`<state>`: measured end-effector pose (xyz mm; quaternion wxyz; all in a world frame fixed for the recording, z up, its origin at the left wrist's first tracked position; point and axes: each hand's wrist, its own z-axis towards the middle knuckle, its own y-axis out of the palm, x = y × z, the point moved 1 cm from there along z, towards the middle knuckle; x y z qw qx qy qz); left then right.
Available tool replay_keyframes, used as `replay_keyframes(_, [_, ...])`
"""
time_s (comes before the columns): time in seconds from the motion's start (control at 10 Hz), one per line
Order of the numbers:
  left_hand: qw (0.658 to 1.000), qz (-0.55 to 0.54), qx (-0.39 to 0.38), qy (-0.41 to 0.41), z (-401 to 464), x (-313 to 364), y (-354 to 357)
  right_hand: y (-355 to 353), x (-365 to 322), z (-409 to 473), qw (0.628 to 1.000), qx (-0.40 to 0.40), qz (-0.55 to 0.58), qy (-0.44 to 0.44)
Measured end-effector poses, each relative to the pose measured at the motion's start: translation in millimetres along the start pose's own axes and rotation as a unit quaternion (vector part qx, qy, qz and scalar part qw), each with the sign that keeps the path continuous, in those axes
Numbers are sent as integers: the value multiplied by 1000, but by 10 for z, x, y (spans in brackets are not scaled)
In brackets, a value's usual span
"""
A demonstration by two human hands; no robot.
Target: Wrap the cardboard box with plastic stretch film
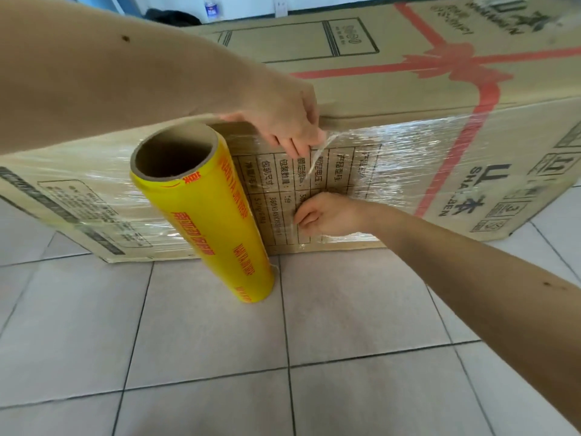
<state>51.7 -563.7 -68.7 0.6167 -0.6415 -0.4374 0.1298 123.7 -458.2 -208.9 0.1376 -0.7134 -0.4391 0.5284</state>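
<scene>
A large cardboard box [393, 89] with a red ribbon print lies on the tiled floor. Clear stretch film [405, 152] covers its near side. A yellow roll of film [217, 221] with a cardboard core stands upright on the floor against that side. My left hand [283, 121] is at the box's top edge, pinching a twisted strand of film. My right hand [327, 214] is lower on the same side, fingers closed on the film's loose edge beside the printed table.
Pale floor tiles [345, 309] with dark grout spread in front of the box. At the far wall stand a small bottle [211, 9] and a dark object [173, 17].
</scene>
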Motion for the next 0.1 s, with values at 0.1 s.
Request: replay_keyframes(0.1, [998,-56,32,-15,-53,-24,-224,-170,-81,-218,999,11,29,10])
